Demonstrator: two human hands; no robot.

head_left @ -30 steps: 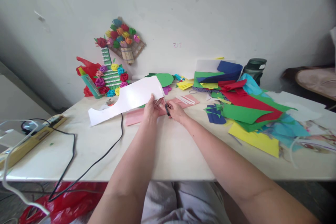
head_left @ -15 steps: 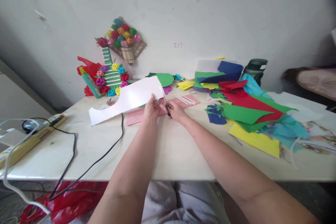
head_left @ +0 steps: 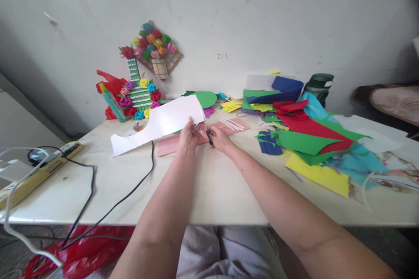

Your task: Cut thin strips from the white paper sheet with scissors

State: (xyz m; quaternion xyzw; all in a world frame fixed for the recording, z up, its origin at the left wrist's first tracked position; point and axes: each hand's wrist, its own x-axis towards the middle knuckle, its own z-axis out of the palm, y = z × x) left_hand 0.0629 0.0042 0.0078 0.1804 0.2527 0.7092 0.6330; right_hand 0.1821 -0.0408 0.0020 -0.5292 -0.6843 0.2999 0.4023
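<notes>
A large sheet of white paper (head_left: 170,117) with a curved cut-out edge slants up over the table, my left hand (head_left: 190,134) closed on its lower right part. In my right hand (head_left: 220,138) is a pair of scissors (head_left: 209,136) with dark handles, fingers wrapped round them. The blades lie at the sheet's right edge, where a narrow strip runs along it. Beneath both hands lies folded pink paper (head_left: 168,145), with several thin white strips (head_left: 233,124) on its right part.
Coloured paper (head_left: 307,141) is heaped at the right, with a dark green bottle (head_left: 319,88) behind. A glue bottle (head_left: 114,103) and a flower-trimmed paper guitar (head_left: 139,96) stand at the back left. A black cable (head_left: 131,189) crosses from the power strip (head_left: 42,174).
The hands, the white paper and the scissors keep almost the same position. The whole view has shifted very slightly.
</notes>
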